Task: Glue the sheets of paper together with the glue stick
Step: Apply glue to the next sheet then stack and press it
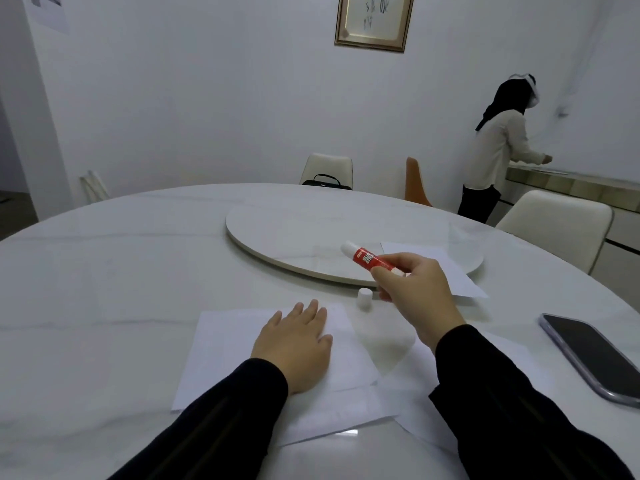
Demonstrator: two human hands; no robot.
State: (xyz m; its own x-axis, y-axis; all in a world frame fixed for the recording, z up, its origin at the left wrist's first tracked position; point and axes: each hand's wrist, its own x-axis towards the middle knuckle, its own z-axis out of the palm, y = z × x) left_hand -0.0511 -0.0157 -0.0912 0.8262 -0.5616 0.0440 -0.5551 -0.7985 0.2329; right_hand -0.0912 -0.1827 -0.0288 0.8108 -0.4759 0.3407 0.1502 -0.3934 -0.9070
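Observation:
A white sheet of paper lies on the table in front of me, and my left hand rests flat on it with straight fingers. Another sheet lies partly under my right arm, overlapping the first. My right hand grips a red and white glue stick by its bottom end, lifted above the table with its uncapped white tip pointing up and left. The white cap stands on the table beside the sheet. A third sheet lies further back on the right.
A round turntable sits in the middle of the white marble table. A phone lies face down at the right. Chairs ring the far side. A person stands at a counter by the far right wall.

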